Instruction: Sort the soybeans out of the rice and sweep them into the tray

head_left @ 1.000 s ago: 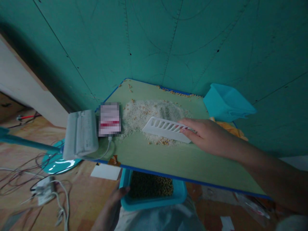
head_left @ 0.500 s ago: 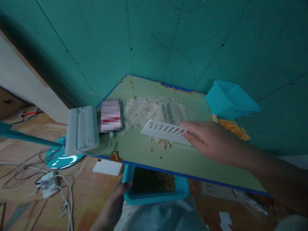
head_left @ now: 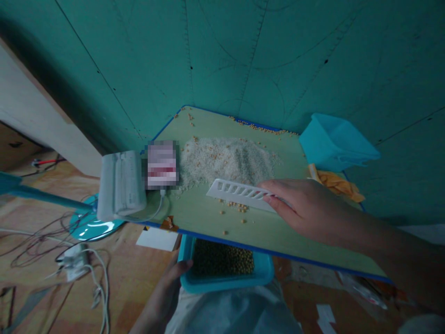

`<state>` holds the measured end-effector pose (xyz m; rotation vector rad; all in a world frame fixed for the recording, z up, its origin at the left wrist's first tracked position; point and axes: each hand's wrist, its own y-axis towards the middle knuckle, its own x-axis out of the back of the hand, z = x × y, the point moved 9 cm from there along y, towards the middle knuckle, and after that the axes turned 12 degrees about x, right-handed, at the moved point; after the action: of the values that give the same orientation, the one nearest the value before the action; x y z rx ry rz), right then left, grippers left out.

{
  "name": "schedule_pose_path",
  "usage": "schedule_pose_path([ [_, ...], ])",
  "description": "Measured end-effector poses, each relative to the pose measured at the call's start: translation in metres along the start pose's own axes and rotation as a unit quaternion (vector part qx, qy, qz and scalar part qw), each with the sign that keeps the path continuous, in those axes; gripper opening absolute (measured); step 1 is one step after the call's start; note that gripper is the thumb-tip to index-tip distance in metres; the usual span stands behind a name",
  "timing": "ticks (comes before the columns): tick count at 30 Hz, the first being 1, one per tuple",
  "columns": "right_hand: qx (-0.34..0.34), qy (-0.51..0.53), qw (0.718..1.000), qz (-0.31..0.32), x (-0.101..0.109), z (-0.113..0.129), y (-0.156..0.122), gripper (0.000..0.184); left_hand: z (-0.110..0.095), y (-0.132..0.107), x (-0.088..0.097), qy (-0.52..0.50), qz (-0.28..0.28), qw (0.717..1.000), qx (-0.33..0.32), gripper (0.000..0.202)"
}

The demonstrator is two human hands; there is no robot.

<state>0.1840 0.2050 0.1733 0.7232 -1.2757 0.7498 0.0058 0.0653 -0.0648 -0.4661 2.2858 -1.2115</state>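
My right hand (head_left: 306, 208) is closed on one end of a white slotted scraper (head_left: 236, 192), which lies flat on the green board (head_left: 278, 232). A few yellow beans (head_left: 236, 206) sit loose just in front of the scraper. Behind it spreads a pile of white rice (head_left: 225, 160) mixed with beans. My left hand (head_left: 167, 287) grips the left rim of a teal tray (head_left: 225, 278) full of beans, held under the board's near blue edge.
A teal box (head_left: 335, 144) and an orange cloth (head_left: 335, 183) stand at the board's right back. A white device (head_left: 120, 185) and a blurred card (head_left: 162, 164) sit at its left. Cables (head_left: 79, 269) and a teal lamp base (head_left: 86, 225) lie on the wooden floor.
The scraper has been drawn a little toward the near edge, leaving several beans separated from the rice. The left hand and tray stay under the edge.
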Motion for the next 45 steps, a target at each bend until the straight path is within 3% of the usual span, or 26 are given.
schedule_pose_path([
  [6, 0.019, -0.008, 1.000, -0.003, 0.002, 0.008, -0.001, 0.021, -0.001, -0.002, -0.002, -0.001, 0.008, 1.000, 0.005, 0.049],
  [13, 0.022, -0.002, 1.000, 0.019, -0.001, 0.013, -0.004, 0.020, -0.007, -0.007, -0.016, 0.000, 0.054, 0.999, -0.001, 0.055],
  [23, -0.009, 0.006, 1.000, 0.001, -0.001, -0.005, -0.002, 0.026, -0.006, -0.004, -0.013, 0.017, 0.064, 0.998, -0.003, 0.062],
  [45, 0.035, 0.016, 0.999, -0.001, 0.002, 0.018, -0.002, 0.022, -0.001, 0.000, -0.008, 0.004, 0.063, 0.998, 0.004, 0.048],
])
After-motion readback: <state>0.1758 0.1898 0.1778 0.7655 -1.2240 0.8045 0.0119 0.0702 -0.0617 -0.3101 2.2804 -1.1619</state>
